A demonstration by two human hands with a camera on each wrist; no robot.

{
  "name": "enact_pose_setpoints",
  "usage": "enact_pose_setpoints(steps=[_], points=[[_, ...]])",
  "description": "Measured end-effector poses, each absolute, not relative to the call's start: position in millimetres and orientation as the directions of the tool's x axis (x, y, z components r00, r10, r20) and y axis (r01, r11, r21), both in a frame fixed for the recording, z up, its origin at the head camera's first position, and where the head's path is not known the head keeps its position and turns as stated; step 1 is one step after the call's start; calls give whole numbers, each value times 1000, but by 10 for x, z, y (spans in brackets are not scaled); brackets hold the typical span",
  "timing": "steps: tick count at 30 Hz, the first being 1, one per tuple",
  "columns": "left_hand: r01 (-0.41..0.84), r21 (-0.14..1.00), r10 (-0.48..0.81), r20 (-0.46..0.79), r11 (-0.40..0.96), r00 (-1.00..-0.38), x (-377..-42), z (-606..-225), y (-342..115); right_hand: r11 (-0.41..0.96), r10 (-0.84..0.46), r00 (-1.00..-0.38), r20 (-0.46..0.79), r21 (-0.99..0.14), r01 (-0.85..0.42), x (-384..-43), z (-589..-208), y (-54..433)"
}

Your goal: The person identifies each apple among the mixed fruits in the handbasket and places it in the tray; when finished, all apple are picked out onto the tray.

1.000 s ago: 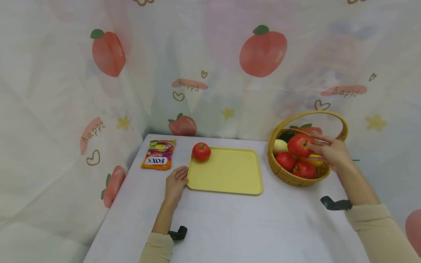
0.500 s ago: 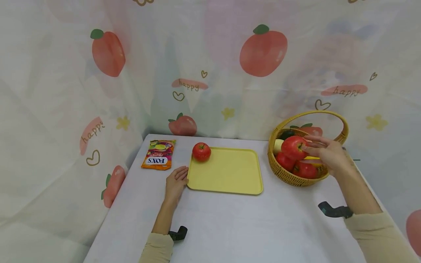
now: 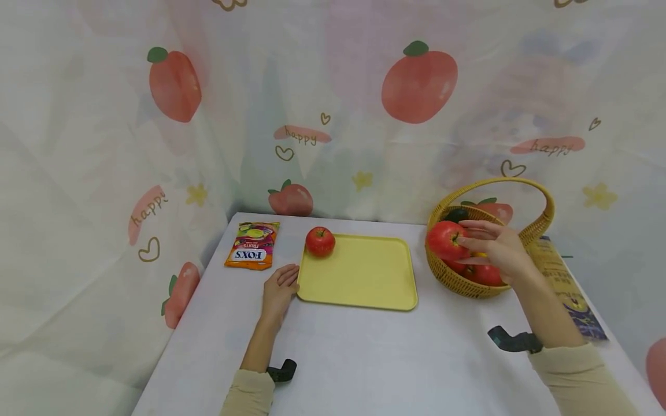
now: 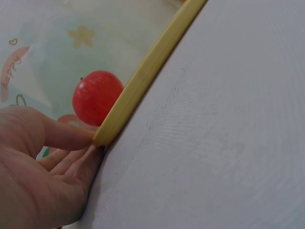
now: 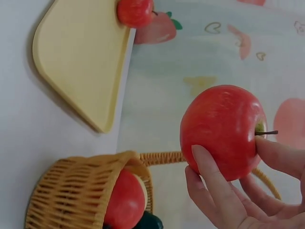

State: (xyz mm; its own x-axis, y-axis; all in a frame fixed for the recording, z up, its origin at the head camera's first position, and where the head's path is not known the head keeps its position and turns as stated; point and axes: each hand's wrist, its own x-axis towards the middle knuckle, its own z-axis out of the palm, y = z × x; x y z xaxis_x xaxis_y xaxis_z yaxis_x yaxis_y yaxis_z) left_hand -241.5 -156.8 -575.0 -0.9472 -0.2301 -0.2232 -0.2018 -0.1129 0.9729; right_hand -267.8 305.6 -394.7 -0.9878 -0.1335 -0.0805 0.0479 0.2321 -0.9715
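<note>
Lifted over the left side of the wicker basket (image 3: pixel 458 284), a red apple (image 5: pixel 221 131) with a dark stem is gripped between the thumb and fingers of my right hand (image 3: pixel 502 252). My left hand (image 3: pixel 278 292) pinches the near left corner of a yellow tray (image 3: pixel 359 274), thumb and fingers at its rim in the left wrist view. Another red apple (image 3: pixel 319 241) sits at that tray's far left corner. Inside the basket lie more red apples (image 5: pixel 125 200) and a dark green item (image 3: pixel 457 215); the right hand hides part of the contents.
A FOX'S Fruits candy bag (image 3: pixel 252 245) lies left of the tray. Right of the basket, partly behind the right forearm, is a yellow and purple package (image 3: pixel 564 283). The basket's tall handle (image 3: pixel 499 180) arches above it. A printed cloth (image 3: pixel 343 75) hangs behind the table.
My right hand has carried the apple leftward over the basket, toward its left rim. The package on the right has come into view. My left hand stays at the tray.
</note>
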Motion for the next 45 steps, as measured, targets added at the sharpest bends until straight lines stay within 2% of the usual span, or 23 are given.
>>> enact_pose_setpoints(steps=[7,15,26,45], points=[[-180,975,-221,-205,-130,-953,-2388,-5745,-1566,343,-154,-986,-56,-939,0,-2699,-3971,2861],[-180,977,-224,-201,-113,-953,-2381,-5732,-1569,272,-209,-970,-125,-960,65,-2770,-3981,2595],[-172,978,-219,-194,-114,-956,-2392,-5772,-1574,203,-259,-954,-154,-974,102,-2907,-4066,2238],[-167,979,-220,-190,-118,-957,-2414,-5775,-1583,166,-287,-929,-235,-967,193,-3229,-4246,1839]])
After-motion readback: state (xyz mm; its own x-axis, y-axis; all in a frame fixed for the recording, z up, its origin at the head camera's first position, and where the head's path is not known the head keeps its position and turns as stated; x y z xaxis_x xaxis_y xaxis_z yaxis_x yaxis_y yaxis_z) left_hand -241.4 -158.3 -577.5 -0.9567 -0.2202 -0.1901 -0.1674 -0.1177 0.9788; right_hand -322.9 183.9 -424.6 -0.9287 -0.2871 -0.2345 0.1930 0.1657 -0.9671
